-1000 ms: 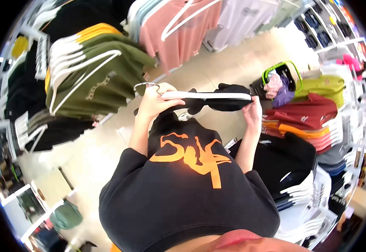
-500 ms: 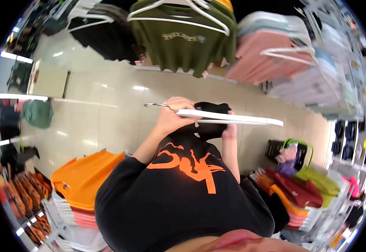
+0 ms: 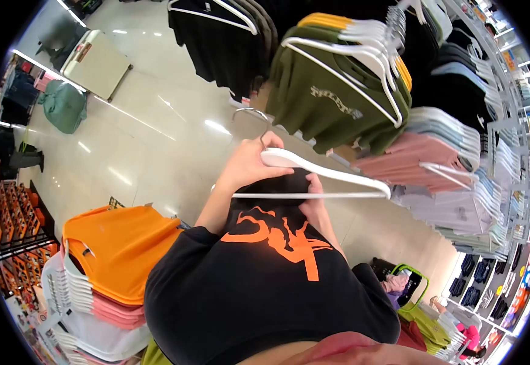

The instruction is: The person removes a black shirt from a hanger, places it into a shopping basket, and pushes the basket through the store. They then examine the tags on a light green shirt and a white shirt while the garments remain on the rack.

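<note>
A white hanger (image 3: pixel 338 176) with a metal hook is held in front of my black shirt. My left hand (image 3: pixel 250 164) is closed around its neck, just below the hook. On the other side, my right hand (image 3: pixel 315 198) grips a dark cloth (image 3: pixel 286 185) that hangs behind the hanger's upper arm, near its bottom bar. Part of the cloth is hidden by the hanger and by my fingers.
Green shirts (image 3: pixel 338 91) hang on a rack ahead, with black shirts (image 3: pixel 216 42) beside them and pink shirts (image 3: pixel 408 161) at the right. Orange shirts (image 3: pixel 125 249) hang at the lower left. A basket with a green handle (image 3: pixel 420 280) is at the lower right.
The view has turned to the left, so the racks have shifted right. The hanger has tilted, and its lower bar now shows below the cloth's top. Both hands keep their holds.
</note>
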A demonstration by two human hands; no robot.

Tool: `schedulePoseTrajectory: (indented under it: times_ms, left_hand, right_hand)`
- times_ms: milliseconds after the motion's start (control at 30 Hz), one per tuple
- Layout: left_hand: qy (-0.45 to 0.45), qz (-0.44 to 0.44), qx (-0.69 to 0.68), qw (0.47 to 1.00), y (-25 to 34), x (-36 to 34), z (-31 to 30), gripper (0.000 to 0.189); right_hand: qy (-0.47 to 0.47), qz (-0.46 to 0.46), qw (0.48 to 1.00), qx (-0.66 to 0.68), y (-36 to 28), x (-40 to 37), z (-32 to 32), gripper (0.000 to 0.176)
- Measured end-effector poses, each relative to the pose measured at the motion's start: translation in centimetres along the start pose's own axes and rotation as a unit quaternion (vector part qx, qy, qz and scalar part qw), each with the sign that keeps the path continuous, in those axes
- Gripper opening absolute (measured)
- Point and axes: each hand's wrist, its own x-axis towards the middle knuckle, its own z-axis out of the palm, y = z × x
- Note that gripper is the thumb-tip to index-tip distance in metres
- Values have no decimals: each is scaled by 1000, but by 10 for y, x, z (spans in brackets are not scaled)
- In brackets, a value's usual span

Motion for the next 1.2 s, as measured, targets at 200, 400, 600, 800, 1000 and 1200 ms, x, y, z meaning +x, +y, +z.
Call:
schedulePoseTrajectory:
  times_ms: [200,400,600,800,1000,1200]
  left_hand:
    - [-58,-12,78,995,-24,32,-82,46]
    - [55,-34,105,992,-58,40,-145,56]
    - [205,48,77,975,-89,55,-177,52]
    - [252,122,175,944,-89,125,-232,51]
    - [265,216,258,904,-88,221,-296,53]
    - [264,195,285,900,-95,275,-335,54]
  right_hand:
    - [-130,21,990,-52,8,61,104,33]
    - [-340,14,938,-60,19,138,175,22]
    - [-250,-27,956,-153,17,168,223,35]
    - [-320,-123,920,-190,0,229,286,40]
    - [-308,-186,908,-213,-40,275,362,52]
    - [-294,-219,899,-240,-58,340,388,63]
